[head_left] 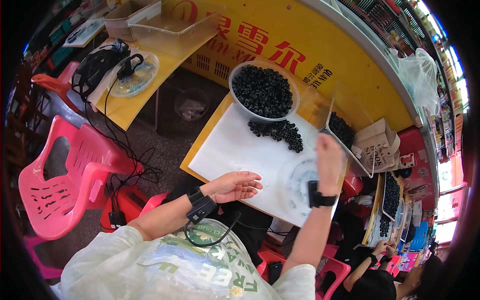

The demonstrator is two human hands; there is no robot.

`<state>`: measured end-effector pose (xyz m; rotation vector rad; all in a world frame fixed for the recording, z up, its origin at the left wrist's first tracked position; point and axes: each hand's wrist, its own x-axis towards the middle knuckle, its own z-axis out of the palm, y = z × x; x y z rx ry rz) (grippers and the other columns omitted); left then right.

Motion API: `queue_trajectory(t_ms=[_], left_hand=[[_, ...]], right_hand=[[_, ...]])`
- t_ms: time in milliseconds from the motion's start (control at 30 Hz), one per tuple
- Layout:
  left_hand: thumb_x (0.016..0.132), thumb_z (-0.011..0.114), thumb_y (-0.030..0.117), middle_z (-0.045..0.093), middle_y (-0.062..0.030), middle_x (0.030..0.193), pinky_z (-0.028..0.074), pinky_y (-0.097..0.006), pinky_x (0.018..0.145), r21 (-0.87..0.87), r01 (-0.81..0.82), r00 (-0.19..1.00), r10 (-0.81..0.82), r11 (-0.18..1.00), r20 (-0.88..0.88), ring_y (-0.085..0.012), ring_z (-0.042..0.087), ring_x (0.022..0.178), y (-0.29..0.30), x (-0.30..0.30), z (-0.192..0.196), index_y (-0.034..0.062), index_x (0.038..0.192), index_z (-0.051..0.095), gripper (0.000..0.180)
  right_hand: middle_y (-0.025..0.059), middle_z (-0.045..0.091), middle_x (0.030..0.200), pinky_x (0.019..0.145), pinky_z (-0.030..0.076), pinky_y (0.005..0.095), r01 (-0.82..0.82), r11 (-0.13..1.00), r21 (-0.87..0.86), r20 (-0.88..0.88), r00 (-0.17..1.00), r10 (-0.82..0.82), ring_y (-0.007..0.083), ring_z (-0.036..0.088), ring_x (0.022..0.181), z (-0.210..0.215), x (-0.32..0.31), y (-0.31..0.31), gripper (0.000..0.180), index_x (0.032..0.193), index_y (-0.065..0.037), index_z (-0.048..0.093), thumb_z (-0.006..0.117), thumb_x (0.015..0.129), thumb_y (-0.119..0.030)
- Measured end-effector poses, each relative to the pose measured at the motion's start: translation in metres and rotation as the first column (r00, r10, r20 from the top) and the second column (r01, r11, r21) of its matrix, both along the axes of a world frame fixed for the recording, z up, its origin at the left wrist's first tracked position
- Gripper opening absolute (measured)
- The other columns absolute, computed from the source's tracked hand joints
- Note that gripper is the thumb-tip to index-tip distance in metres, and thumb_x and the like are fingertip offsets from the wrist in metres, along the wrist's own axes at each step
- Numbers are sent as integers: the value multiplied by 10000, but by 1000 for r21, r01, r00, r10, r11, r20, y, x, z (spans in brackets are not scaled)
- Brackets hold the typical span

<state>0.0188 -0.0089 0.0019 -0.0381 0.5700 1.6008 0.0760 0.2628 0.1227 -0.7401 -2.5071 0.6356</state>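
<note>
My left hand (234, 186) is palm up over the near-left part of a white sheet (220, 150), fingers apart and slightly curled, nothing visible in it. Motion blurs my right hand (328, 159), raised at the right of the sheet beside a clear bin (371, 171) with small black beads (341, 128) inside; its fingers look curled, and whether they hold anything is hidden. Partly behind my right wrist lies a clear round tray (296, 192) with pale bluish bits. Farther back stands a round tub (295, 102) full of black ring-like beads (262, 90), with loose beads (282, 134) spilled before it.
A yellow panel (350, 65) rises behind the table. Left are a pink chair (55, 195), trailing black cables (131, 155) and a side table (125, 112) with a bag and a round tray. Right are a paper bag (376, 145) and another person's hands (385, 247) at a bench.
</note>
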Motion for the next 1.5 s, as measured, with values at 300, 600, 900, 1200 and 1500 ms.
queue_trajectory(t_ms=[300,600,900,1200,1500], left_hand=[[1021,523,205,625,-107,1097,549,-290,846,-6,-35,999,35,999,-39,-159,631,917,-19,-12,5,43,1216,517,254],[1000,552,156,631,-92,1062,557,-281,819,-43,-168,985,166,985,-33,-157,631,897,-12,-17,-6,35,1163,552,203],[968,588,89,655,-87,1004,568,-269,803,-67,-240,970,237,968,-54,-157,650,868,4,-18,-2,36,1097,585,139],[927,653,61,680,-84,1042,569,-262,813,-54,-359,923,345,932,-172,-151,666,918,10,-12,16,27,1121,628,198],[879,713,56,695,-56,943,563,-256,772,-122,-404,811,294,906,-505,-119,655,833,9,-7,0,3,1039,683,171]], right_hand=[[207,643,961,826,509,452,-14,997,72,117,993,5,396,628,935,-112,-53,-40,196,1013,-18,680,666,818,-40],[186,610,971,826,503,460,-28,1000,0,75,997,28,381,611,951,-118,-35,-48,205,1027,-16,630,641,831,-76],[174,674,962,797,526,391,-41,985,-169,-1,999,42,328,660,881,-116,-30,-40,225,1043,16,672,657,836,-70],[33,686,913,713,473,205,-272,559,-783,-368,928,-63,78,602,795,-75,20,-138,173,1035,23,722,691,871,-22],[69,712,937,747,494,209,-323,354,-878,-406,894,-192,94,632,836,-107,35,-145,185,1039,34,721,711,869,-35]])
